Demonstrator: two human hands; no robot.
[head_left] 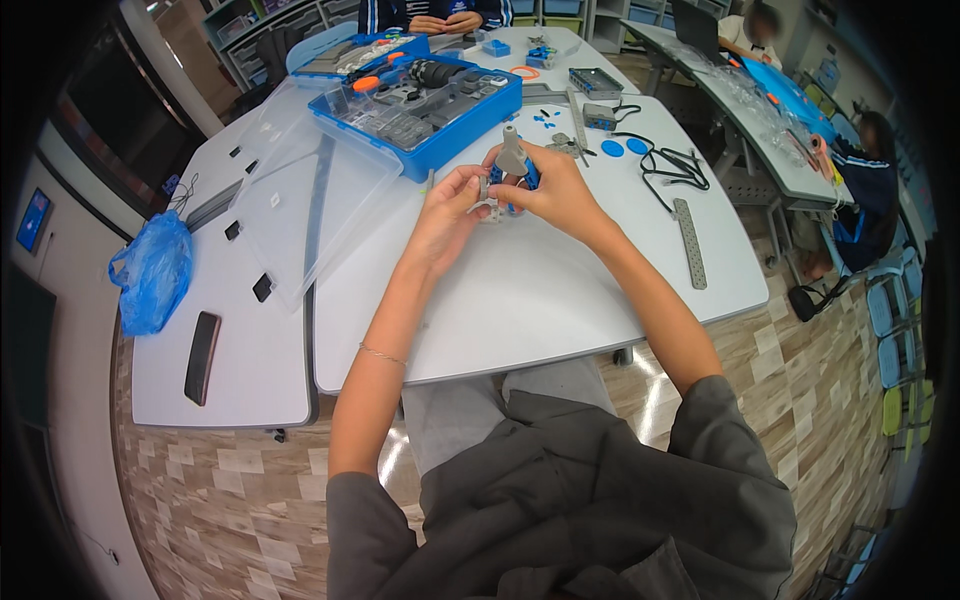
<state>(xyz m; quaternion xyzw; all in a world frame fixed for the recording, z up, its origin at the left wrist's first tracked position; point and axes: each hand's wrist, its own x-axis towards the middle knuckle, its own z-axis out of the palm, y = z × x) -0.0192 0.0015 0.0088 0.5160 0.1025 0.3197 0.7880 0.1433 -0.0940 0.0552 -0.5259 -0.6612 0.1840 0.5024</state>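
Above the middle of the white table, both my hands are closed around a small assembly of grey and blue building parts [512, 160]. A grey pointed piece sticks up from its top. My right hand [562, 190] grips the assembly from the right. With thumb and fingers pinched, my left hand [450, 205] holds a small grey part [484, 188] against its left side. The fingers hide much of the assembly, so I cannot tell how the parts join. Just beyond my hands stands a blue parts box [455, 145] filled with grey and black pieces.
A clear plastic lid [300, 215] lies left of the box. Further left are a phone [202, 358] and a blue plastic bag [155, 275]. To the right are black cables [680, 165], a grey perforated beam [690, 243] and blue discs [612, 148]. People sit at the far tables.
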